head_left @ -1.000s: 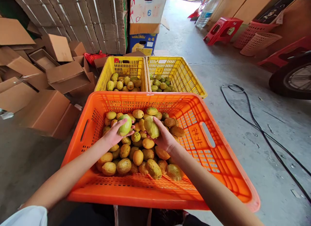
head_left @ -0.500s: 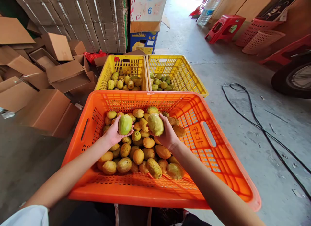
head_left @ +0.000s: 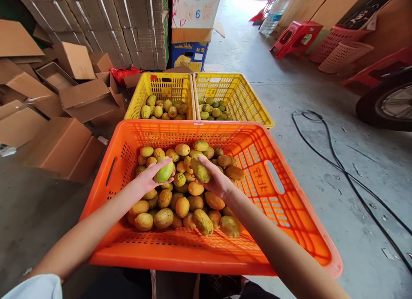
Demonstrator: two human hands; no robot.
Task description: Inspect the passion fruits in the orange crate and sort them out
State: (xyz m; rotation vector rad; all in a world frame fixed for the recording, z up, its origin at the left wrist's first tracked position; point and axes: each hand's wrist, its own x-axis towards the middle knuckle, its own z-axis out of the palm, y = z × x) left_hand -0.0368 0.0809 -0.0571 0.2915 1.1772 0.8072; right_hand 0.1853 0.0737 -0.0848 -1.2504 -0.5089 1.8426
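Observation:
My left hand [head_left: 153,176] is wrapped around a smooth, bright green oval fruit [head_left: 164,172], with the thumb lying over its top. Beside it, my right hand [head_left: 217,179] grips a duller yellow-green, lumpy fruit [head_left: 201,169]. Both fruits are held just above a heap of yellow and greenish fruits [head_left: 195,188], whose exact kind I cannot tell. That heap lies in a large orange plastic crate [head_left: 193,260] with slotted walls, right in front of me.
Beyond the orange crate stand two yellow crates [head_left: 236,82] holding more fruits. Cardboard boxes [head_left: 61,146] are piled on the left. On the right floor lie a black cable [head_left: 331,144], a red stool [head_left: 296,38] and a wheel [head_left: 386,104].
The green fruit has been turned and lowered slightly in my left hand. My right hand has tilted its fruit and shifted it a little left. Both fruits remain held.

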